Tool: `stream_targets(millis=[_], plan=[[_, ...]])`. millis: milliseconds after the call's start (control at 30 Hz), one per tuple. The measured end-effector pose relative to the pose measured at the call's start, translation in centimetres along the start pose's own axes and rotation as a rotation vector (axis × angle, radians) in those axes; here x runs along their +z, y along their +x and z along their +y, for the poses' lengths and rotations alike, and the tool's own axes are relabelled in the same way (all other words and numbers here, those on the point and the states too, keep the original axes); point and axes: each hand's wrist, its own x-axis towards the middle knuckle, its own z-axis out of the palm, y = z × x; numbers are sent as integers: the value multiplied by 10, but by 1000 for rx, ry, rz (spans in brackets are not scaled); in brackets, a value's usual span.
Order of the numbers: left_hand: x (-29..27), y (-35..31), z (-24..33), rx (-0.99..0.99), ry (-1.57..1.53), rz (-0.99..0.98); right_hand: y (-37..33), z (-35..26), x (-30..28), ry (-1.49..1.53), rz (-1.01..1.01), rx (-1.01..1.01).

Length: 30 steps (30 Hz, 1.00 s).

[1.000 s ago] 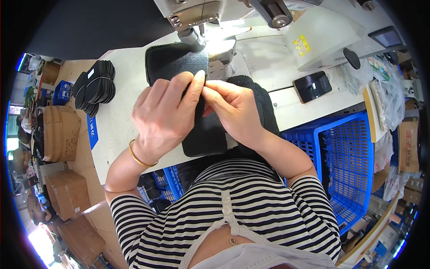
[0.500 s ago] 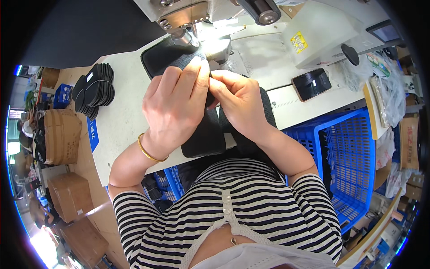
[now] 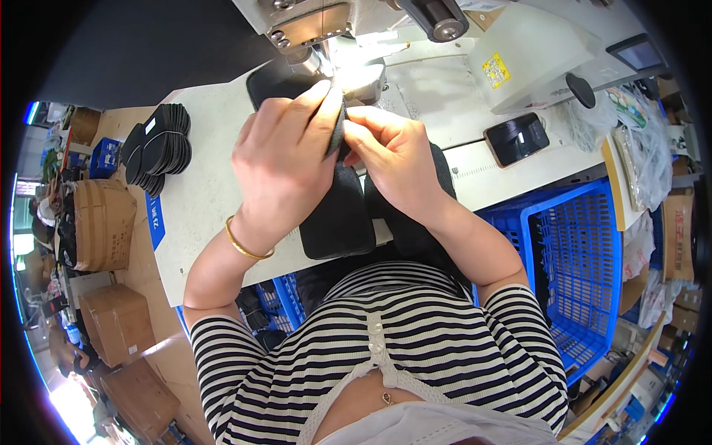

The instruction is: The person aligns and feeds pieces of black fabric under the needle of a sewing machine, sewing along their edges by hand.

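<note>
The left hand (image 3: 282, 159) and right hand (image 3: 393, 159) pinch a raised edge of black fabric (image 3: 337, 219) between them, close to the sewing machine (image 3: 319, 26). Black fabric shows beyond the left fingertips and below both hands, over the tabletop (image 3: 200, 211).

Left hand (image 3: 285, 159): back upward, fingers bent, thumb and forefinger closed in a pinch just on the near side of the sewing machine head (image 3: 315, 26).
Right hand (image 3: 397, 152): thumb and index finger pinched, near and rightward of the machine head.
Left forearm (image 3: 219, 278): angled up toward it.
Right forearm (image 3: 475, 241): slanting leftward toward it.
</note>
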Motion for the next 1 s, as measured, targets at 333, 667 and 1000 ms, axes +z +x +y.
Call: stream_targets(millis=[333, 667, 1000], plan=[[47, -44, -90, -1372, -1635, -24, -72, 50, -47, -1191, 93, -37], [112, -35, -119, -774, -696, -133, -69, 60, -43, -1041, 98, -430], [-3, -121, 44, -925, -364, -405, -57, 78, -42, -959, 136, -551]])
